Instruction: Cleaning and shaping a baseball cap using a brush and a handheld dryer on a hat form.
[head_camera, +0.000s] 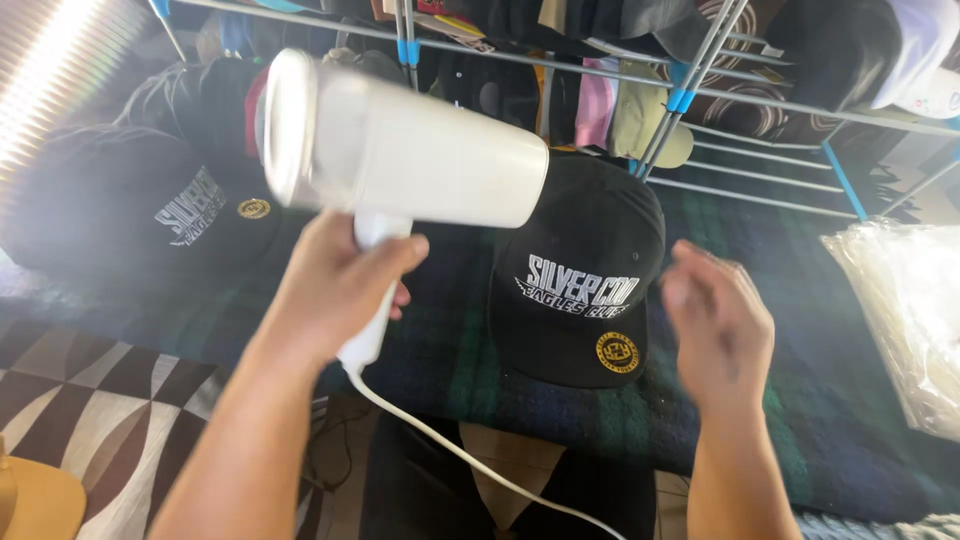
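Note:
My left hand (335, 285) grips the handle of a white handheld blower (400, 150), held up over the dark plaid cloth, its barrel lying sideways with a white cord (450, 450) trailing down from the handle. A black cap (585, 275) with white lettering and a round yellow sticker on its brim lies flat on the cloth just right of the blower. My right hand (715, 320) hovers blurred beside the cap's right edge, fingers apart, holding nothing.
A second black cap (150, 205) lies at the left. A metal rack (690, 90) loaded with several caps stands behind. Clear plastic bags (905, 310) sit at the right. A black-and-white patterned rug (90, 400) covers the floor at lower left.

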